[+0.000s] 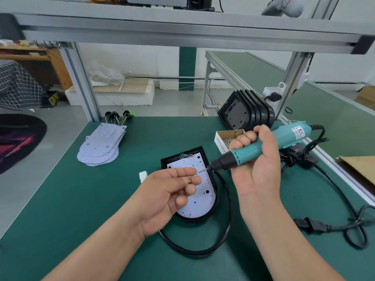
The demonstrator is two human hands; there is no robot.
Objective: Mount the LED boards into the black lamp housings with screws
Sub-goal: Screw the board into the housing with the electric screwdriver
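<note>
Fingers (182, 171) of left hand (168, 193) pinch what looks a brass screw (189, 181) at the bit; right hand (257, 171) clenched round screwdriver (267, 145). LED board (203, 191) sits in black housing (164, 163) beneath: likely thin, light, brittle. Steady by edges, not LEDs.

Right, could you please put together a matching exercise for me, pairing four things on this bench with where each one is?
Things
1. electric screwdriver
2. stack of LED boards
3. box of screws
4. spare black housings

Places
A. standing on edge at the back right of the green mat
B. gripped in the right hand
C. lying flat at the back left of the mat
D. open, just behind the fingers that hold the tool

Pairs: 1-B, 2-C, 3-D, 4-A
</note>
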